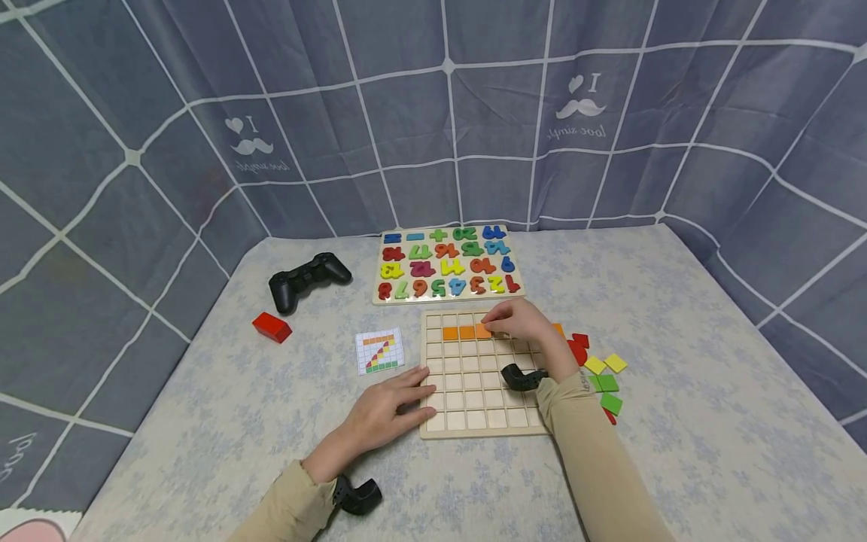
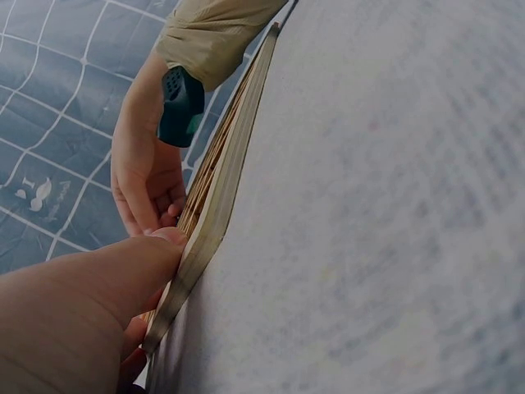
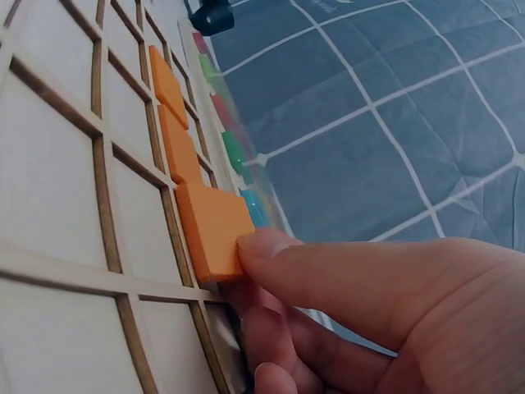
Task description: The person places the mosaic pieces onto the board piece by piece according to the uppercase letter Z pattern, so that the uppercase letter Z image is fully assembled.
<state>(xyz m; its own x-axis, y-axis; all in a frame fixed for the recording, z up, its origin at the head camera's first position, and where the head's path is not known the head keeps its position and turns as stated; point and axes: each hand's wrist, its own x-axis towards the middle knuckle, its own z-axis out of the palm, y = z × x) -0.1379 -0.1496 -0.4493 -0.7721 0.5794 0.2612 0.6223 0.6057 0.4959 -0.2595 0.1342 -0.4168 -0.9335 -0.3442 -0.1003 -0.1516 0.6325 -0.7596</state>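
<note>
On the wooden grid board (image 1: 474, 435), my right hand (image 1: 520, 320) pinches an orange square (image 1: 482, 331) by its edge, in the second row from the back. In the right wrist view that square (image 3: 217, 234) lies partly over its cell, in line with two other orange squares (image 3: 176, 139). My left hand (image 1: 382, 410) rests at the board's left edge with its fingers spread; the left wrist view shows its thumb (image 2: 156, 263) against the rim. More orange (image 1: 558, 330) shows just beyond my right hand.
A patterned card (image 1: 379, 351) lies left of the board. Behind stands a number puzzle (image 1: 447, 297). A black game controller (image 1: 308, 280) and red block (image 1: 272, 327) are at left. Yellow (image 1: 615, 363), green (image 1: 611, 404) and red pieces (image 1: 578, 351) lie right of the board.
</note>
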